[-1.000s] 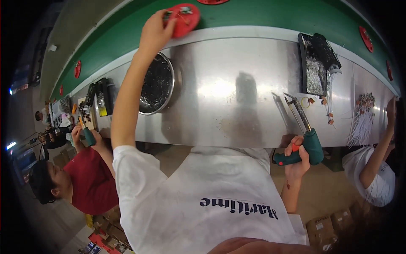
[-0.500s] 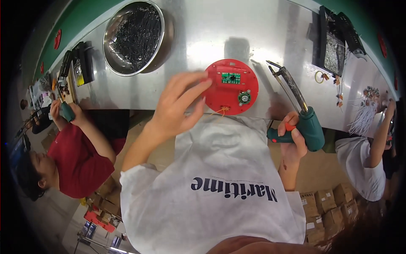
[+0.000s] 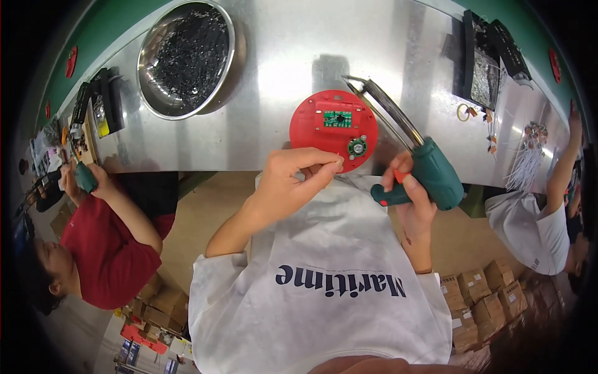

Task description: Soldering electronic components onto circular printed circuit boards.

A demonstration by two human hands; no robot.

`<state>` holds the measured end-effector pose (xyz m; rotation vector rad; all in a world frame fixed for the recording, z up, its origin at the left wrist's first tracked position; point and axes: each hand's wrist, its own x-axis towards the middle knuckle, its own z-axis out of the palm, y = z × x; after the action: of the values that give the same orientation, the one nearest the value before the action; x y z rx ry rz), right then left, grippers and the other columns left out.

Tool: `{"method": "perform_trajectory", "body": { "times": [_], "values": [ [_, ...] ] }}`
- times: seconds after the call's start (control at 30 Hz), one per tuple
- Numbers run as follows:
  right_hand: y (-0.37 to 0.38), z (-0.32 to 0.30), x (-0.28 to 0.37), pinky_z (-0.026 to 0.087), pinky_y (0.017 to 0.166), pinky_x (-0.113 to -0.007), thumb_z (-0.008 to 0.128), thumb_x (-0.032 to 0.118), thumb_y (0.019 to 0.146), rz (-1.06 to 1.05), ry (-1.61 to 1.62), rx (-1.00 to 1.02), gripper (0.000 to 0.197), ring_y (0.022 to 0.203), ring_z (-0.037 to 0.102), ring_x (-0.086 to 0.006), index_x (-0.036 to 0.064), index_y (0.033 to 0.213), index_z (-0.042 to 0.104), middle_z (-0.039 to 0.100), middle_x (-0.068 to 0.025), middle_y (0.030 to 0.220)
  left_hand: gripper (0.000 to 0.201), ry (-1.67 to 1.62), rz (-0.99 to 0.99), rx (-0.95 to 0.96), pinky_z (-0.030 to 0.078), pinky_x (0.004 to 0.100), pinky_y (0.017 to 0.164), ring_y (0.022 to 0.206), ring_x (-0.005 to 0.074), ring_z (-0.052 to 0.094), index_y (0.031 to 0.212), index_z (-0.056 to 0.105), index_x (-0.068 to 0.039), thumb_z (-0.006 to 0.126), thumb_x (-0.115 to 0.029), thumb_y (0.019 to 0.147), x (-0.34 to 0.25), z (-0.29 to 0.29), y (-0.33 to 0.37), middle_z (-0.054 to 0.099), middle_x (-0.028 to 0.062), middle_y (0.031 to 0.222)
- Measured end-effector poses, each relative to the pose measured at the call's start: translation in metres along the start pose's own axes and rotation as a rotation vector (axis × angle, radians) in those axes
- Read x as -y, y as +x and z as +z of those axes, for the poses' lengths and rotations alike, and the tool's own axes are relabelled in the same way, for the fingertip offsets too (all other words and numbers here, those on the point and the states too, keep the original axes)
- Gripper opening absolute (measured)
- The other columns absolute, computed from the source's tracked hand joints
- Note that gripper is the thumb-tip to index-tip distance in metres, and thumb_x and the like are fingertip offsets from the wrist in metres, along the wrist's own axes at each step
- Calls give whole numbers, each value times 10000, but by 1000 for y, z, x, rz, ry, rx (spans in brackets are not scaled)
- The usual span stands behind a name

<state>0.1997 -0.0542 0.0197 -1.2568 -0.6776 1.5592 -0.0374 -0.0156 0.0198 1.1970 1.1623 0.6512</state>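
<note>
A round red plastic housing [image 3: 306, 128] lies at the bench's near edge. Set into it are a small green circuit board [image 3: 336, 119] and a round component [image 3: 357, 147] with a silvery middle. My left hand [image 3: 299, 177] is closed in a pinch at the housing's lower rim, where thin wires come out; its fingertips mostly hide them. My right hand [image 3: 412, 193] is wrapped around the handle of a green soldering gun [image 3: 438, 173], a finger by its red trigger. The gun's long metal tip points up and left, above the housing's right upper edge.
A steel bowl [image 3: 144, 81] full of black pieces stands at the upper left. Black trays [image 3: 468, 56] with small parts sit at the right. White wires [image 3: 526, 163] lie farther right. Co-workers sit on both sides, the left one in a red shirt [image 3: 115, 246]. Cardboard boxes [image 3: 489, 305] are stacked behind.
My left hand has come down from the housing's left side and closed in a pinch at its lower rim. The soldering gun has moved left, its tip now nearer the housing.
</note>
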Motion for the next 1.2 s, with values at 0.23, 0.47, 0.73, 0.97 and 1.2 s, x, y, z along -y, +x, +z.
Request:
{"method": "perform_trajectory", "body": {
  "times": [0.23, 0.47, 0.73, 0.97, 1.2],
  "values": [
    [10, 34, -1, 538, 820, -311, 664, -113, 867, -83, -80, 22, 281, 918, 654, -187, -8, 1118, 590, 625, -108, 1111, 120, 110, 67, 35, 496, 246, 595, 679, 108, 658, 985, 758, 21, 701, 13, 880, -7, 6, 5, 728, 100, 822],
    [19, 43, 1, 520, 759, -266, 696, -121, 852, -208, -224, -22, 233, 872, 618, -125, -15, 1045, 621, 640, -65, 989, 137, 218, 217, 22, 514, 282, 594, 655, 176, 673, 990, 755, 12, 713, 3, 860, -2, 10, 7, 710, 105, 809],
    [22, 46, 1, 528, 787, -294, 696, -129, 838, -259, -225, -4, 210, 886, 619, -134, -8, 994, 625, 642, -78, 1000, 137, 313, 330, 49, 538, 320, 589, 688, 240, 693, 973, 761, -15, 723, -28, 842, 0, 7, 4, 715, 95, 838],
    [17, 47, 8, 486, 625, -240, 670, -140, 851, -177, -182, 26, 225, 787, 595, -99, 2, 1009, 597, 636, -72, 981, 111, 382, 383, 41, 548, 326, 613, 691, 243, 693, 943, 753, -15, 737, -42, 837, -8, 4, 3, 723, 100, 868],
    [16, 44, 1, 455, 568, -229, 643, -146, 863, -167, -120, -7, 211, 741, 568, -89, 10, 985, 570, 625, -62, 947, 123, 650, 341, -657, 538, 307, 648, 692, 207, 665, 942, 741, -24, 752, -110, 854, -30, -101, 24, 723, 118, 876]
  ]
}}
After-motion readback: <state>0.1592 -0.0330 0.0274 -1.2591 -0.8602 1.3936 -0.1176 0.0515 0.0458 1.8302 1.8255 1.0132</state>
